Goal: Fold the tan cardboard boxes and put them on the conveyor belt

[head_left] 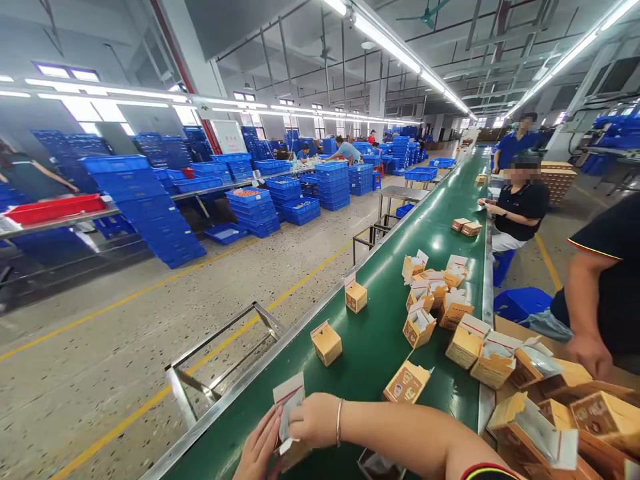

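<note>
A small tan cardboard box [295, 460] with a raised white flap [290, 387] is at the near end of the green conveyor belt. My left hand [261, 445] is wrapped along its left side. Curled at its opening is my right hand [316, 420], a bracelet on the wrist; its fingertips press by the flaps and greyish material inside. The hands hide much of this box. Ahead on the belt sit two upright boxes, one nearer [327, 344] and one farther [356, 297]. A brown printed box [408, 383] lies right of my right hand.
Several open boxes [419, 325] cluster along the belt [380, 333]. More boxes [530, 427] are heaped at the right, beside a co-worker's hand [590, 353]. Another person [520, 203] sits farther along. A metal frame [220, 360] stands left of the belt.
</note>
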A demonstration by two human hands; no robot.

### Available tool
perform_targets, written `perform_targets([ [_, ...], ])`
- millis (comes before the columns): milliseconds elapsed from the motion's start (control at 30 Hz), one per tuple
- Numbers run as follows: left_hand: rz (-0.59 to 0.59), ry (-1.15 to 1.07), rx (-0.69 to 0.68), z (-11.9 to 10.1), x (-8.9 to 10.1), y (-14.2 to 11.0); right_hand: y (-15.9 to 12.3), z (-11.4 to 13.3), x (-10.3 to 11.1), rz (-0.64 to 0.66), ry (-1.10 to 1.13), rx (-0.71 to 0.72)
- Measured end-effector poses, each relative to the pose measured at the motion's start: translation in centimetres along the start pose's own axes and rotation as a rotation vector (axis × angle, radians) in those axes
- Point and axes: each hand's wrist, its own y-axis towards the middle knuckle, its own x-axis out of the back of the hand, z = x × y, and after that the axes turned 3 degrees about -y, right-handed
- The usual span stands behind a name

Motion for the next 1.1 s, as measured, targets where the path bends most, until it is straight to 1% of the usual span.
perform_targets([
  [33,0.004,0.012,-0.037,0.3,-0.4,-0.8,0.1,0.0,-1.7,-0.016,0.051,-0.005],
  [67,-0.008,0.025,-0.043,0.6,-0.6,-1.4,0.1,-0.1,-3.0,-0.054,0.115,-0.038],
  [133,-0.053,0.074,0.025,0.8,-0.8,-2.3,-0.2,-0.6,-4.8,-0.131,0.246,-0.109],
  [200,-0.038,0.1,0.081,0.7,-0.6,-2.8,-0.6,-1.1,-5.7,-0.147,0.327,-0.109],
  [267,0.008,0.112,0.095,0.7,-0.5,-2.8,-0.8,-1.2,-6.2,-0.109,0.367,-0.082],
  [300,0.036,0.117,0.089,0.8,-0.5,-2.8,-0.8,-1.1,-6.5,-0.096,0.378,-0.102],
  [367,0.095,0.119,0.086,1.2,-0.9,-2.5,-0.7,-0.7,-6.9,-0.082,0.404,-0.191],
  [433,0.125,0.075,0.136,1.5,-1.6,-1.9,-0.5,-0.2,-7.2,-0.062,0.465,-0.258],
  [500,0.1,-0.045,0.244,1.6,-2.5,-1.0,-0.3,0.2,-7.1,-0.085,0.562,-0.327],
  [533,0.074,-0.12,0.314,1.4,-2.9,-0.4,-0.2,0.4,-7.0,-0.137,0.617,-0.393],
  [567,0.045,-0.197,0.39,1.2,-3.3,0.2,-0.2,0.6,-6.8,-0.21,0.673,-0.491],
  [600,0.01,-0.27,0.471,0.8,-3.7,0.8,-0.2,0.7,-6.5,-0.283,0.728,-0.619],
  [633,-0.04,-0.338,0.563,0.3,-4.1,1.4,-0.2,0.8,-6.1,-0.336,0.782,-0.776],
  [667,-0.106,-0.402,0.662,-0.2,-4.4,2.0,-0.3,0.8,-5.8,-0.356,0.83,-0.935],
  [700,-0.183,-0.464,0.761,-0.8,-4.6,2.6,-0.3,0.7,-5.4,-0.339,0.87,-1.071],
  [733,-0.254,-0.526,0.852,-1.4,-4.9,3.2,-0.4,0.6,-5.1,-0.297,0.9,-1.172],
  [767,-0.302,-0.587,0.935,-1.9,-5.1,3.8,-0.4,0.3,-4.8,-0.249,0.921,-1.233],
  [800,-0.314,-0.652,1.01,-2.4,-5.3,4.4,-0.4,0.0,-4.6,-0.21,0.934,-1.259],
  [833,-0.292,-0.721,1.077,-2.9,-5.5,4.9,-0.3,-0.4,-4.5,-0.182,0.942,-1.261],
  [933,-0.166,-0.929,1.251,-3.7,-6.2,6.6,-0.2,-1.7,-4.2,-0.132,0.949,-1.265],
  [967,-0.141,-0.974,1.298,-3.7,-6.4,7.1,-0.3,-2.2,-4.1,-0.121,0.949,-1.273],
  [1033,-0.121,-1.003,1.365,-3.6,-7.0,7.9,-0.4,-3.0,-4.0,-0.105,0.953,-1.299],
  [1100,-0.108,-0.99,1.395,-3.4,-7.6,8.6,-0.6,-3.6,-4.0,-0.093,0.966,-1.327],
])
